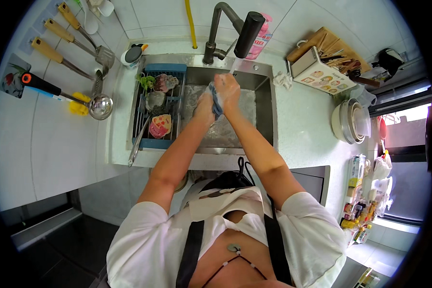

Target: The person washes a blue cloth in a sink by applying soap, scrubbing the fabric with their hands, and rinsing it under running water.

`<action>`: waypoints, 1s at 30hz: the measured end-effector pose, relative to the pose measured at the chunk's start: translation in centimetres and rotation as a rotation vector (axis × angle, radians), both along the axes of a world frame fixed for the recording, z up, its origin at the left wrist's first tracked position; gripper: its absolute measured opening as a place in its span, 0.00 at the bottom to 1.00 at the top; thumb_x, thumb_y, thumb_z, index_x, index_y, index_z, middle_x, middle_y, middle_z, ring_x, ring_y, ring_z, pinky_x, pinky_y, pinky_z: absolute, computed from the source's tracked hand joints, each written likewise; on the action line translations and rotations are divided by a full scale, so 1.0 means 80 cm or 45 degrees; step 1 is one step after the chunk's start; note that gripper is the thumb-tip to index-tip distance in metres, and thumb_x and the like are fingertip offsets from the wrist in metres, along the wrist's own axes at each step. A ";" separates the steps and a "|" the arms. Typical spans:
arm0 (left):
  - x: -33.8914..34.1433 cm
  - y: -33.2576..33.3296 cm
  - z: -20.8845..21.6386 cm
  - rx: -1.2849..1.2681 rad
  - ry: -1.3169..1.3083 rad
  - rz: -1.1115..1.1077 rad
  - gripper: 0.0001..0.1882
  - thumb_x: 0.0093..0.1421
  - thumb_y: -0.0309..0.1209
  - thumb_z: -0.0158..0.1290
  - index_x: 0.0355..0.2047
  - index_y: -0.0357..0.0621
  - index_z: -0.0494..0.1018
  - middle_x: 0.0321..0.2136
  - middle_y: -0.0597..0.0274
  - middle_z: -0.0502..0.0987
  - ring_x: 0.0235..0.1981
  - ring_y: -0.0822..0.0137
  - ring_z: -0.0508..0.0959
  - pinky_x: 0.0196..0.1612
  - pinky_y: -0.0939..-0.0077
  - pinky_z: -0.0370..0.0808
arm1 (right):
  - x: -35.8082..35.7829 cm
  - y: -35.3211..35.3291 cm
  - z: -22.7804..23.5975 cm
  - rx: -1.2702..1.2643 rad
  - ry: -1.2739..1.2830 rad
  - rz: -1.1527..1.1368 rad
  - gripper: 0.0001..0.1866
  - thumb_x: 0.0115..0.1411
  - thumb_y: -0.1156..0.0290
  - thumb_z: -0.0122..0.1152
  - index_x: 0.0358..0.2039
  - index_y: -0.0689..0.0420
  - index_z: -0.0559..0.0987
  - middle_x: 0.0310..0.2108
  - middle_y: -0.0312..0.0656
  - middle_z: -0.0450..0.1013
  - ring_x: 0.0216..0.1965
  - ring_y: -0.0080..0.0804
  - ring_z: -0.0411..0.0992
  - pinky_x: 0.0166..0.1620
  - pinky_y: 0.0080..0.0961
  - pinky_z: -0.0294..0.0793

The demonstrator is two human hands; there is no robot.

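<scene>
Over the steel sink (pixel 247 120), both my hands are closed round a wet blue-grey cloth (pixel 216 102). My left hand (pixel 205 107) grips its left side, lower in the picture. My right hand (pixel 227 90) clasps it on the right, a little higher, with suds on the skin. The cloth shows as a narrow strip between my hands; the rest is hidden in them. Just above my right hand is the dark tap head (pixel 249 34), with what looks like a thin stream of water below it.
Left in the sink sits a blue drying rack (pixel 162 143) holding greens, a ladle and a pink-red piece. A pink pump bottle (pixel 261 41) stands behind the tap. A cutlery holder (pixel 321 76), crumpled tissue (pixel 283 80) and stacked bowls (pixel 348 121) are to the right. Utensils hang on the left wall.
</scene>
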State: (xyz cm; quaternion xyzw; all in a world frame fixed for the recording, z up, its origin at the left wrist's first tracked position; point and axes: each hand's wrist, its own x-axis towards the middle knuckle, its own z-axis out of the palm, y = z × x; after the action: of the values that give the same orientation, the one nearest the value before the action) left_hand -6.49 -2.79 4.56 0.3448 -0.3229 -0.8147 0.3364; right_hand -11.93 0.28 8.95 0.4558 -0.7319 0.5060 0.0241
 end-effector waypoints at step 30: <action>0.018 -0.020 -0.035 0.631 0.387 -0.043 0.17 0.54 0.39 0.48 0.40 0.41 0.65 0.39 0.54 0.70 0.42 0.59 0.70 0.45 0.57 0.67 | -0.042 0.036 0.050 -0.129 0.046 0.771 0.10 0.40 0.82 0.52 0.27 0.60 0.73 0.31 0.43 0.69 0.35 0.36 0.68 0.41 0.24 0.66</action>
State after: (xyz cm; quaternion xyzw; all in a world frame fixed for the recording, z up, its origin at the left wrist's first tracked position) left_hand -5.02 -4.36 1.74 0.2850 -0.0656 -0.9166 0.2728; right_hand -15.28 3.18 12.99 0.6603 -0.5360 0.5179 -0.0922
